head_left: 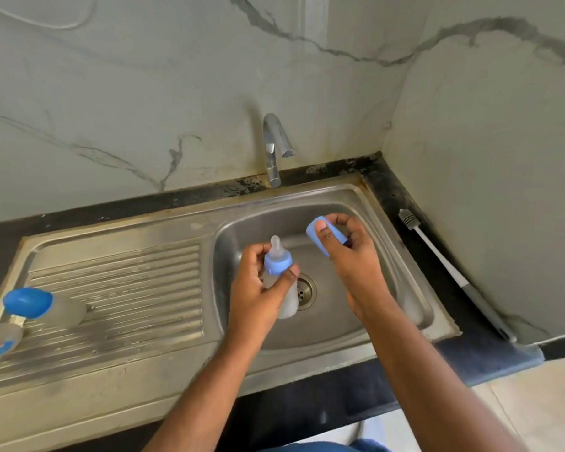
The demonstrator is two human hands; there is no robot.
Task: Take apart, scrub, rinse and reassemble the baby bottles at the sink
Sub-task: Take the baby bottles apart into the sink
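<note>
The sink [356, 203] fills the middle of the frame, its ribbed draining board [118, 288] running to the left, and the tap [276, 148] above is dry. I work over the basin. My left hand [261, 288] is wrapped around the bottle [281, 282] at centre, teat up, blue collar still screwed on. My right hand [349, 249], just right of it, pinches the blue cap [323, 234] between thumb and fingers, clear of the bottle. I judge the step is stripping this bottle: I should set the cap down in the basin, then twist the collar off while gripping the body low. A second capped bottle [43, 308] lies at lower left; the brush [437, 252] waits at right.
</note>
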